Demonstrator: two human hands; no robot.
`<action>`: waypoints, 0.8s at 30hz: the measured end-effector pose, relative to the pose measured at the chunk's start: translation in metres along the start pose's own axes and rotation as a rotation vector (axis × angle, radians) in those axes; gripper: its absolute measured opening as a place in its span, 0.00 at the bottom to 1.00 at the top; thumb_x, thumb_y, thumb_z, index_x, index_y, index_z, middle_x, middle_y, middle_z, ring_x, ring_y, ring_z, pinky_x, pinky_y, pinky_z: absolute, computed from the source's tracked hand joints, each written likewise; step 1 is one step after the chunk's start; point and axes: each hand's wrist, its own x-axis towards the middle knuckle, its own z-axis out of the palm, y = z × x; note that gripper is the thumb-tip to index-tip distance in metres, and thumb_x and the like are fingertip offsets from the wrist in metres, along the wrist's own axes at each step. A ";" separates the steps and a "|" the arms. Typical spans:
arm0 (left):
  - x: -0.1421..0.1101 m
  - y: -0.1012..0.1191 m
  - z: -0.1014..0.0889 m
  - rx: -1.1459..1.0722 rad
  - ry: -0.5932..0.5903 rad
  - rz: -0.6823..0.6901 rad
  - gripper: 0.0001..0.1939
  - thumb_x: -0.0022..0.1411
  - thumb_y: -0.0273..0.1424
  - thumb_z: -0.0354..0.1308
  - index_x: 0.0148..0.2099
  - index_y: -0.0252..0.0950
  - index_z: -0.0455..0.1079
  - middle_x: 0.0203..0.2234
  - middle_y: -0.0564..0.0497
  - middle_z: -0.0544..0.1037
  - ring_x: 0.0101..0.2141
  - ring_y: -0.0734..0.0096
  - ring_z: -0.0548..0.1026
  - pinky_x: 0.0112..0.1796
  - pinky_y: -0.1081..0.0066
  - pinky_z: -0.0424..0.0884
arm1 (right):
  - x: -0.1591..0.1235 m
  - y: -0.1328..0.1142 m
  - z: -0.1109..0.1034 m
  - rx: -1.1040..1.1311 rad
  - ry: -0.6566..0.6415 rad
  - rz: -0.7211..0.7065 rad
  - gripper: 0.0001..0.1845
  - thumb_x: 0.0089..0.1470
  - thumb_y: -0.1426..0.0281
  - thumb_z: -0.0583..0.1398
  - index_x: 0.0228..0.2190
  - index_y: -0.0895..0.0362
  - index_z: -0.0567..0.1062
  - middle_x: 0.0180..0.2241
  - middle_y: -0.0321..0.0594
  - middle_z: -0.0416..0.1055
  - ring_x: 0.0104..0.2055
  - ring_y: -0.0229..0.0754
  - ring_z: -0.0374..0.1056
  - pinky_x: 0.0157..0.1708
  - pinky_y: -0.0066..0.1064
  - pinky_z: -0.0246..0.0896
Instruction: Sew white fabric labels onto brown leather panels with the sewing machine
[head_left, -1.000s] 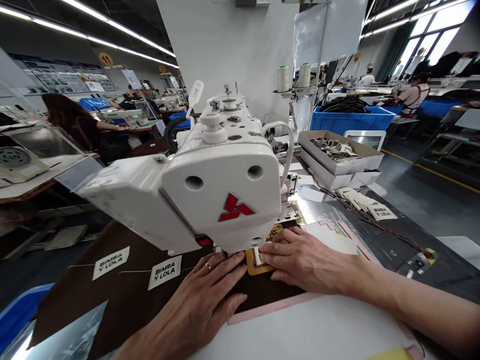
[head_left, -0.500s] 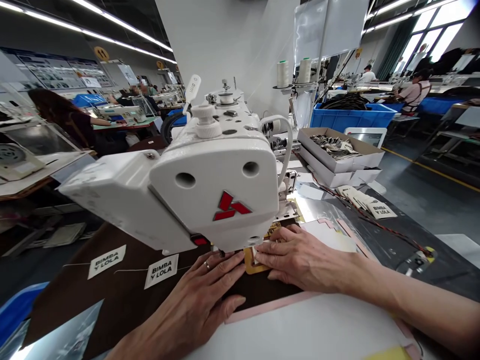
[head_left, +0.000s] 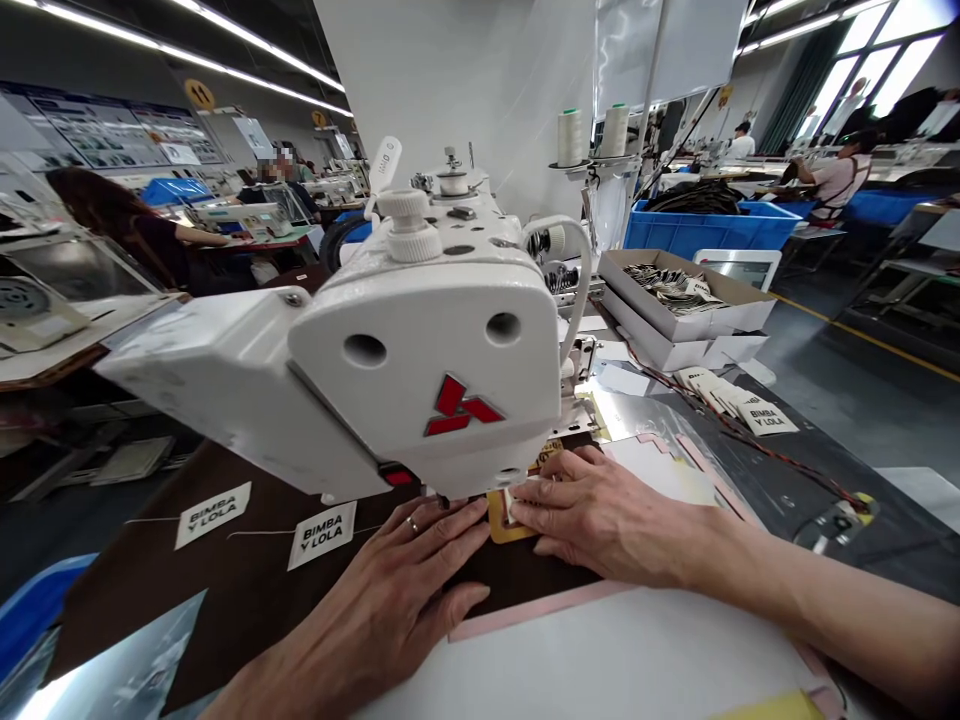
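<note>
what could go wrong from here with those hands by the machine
The left hand lies right by the sewing machine head and might get pinched. The yellow frame touching the right hand could slip askew. The thread trailing from the BIMBA Y LOLA label nearest the left hand might snag.

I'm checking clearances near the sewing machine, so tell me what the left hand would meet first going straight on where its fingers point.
Likely the yellow frame, just ahead of the left hand; depth beneath the sewing machine head is unclear.
</note>
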 end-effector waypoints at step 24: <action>-0.005 0.001 0.002 -0.067 0.013 -0.029 0.24 0.77 0.36 0.54 0.72 0.42 0.63 0.69 0.54 0.67 0.64 0.64 0.70 0.65 0.60 0.63 | -0.003 0.003 0.000 0.082 0.089 -0.019 0.18 0.75 0.60 0.55 0.58 0.53 0.75 0.61 0.41 0.74 0.58 0.47 0.66 0.58 0.44 0.61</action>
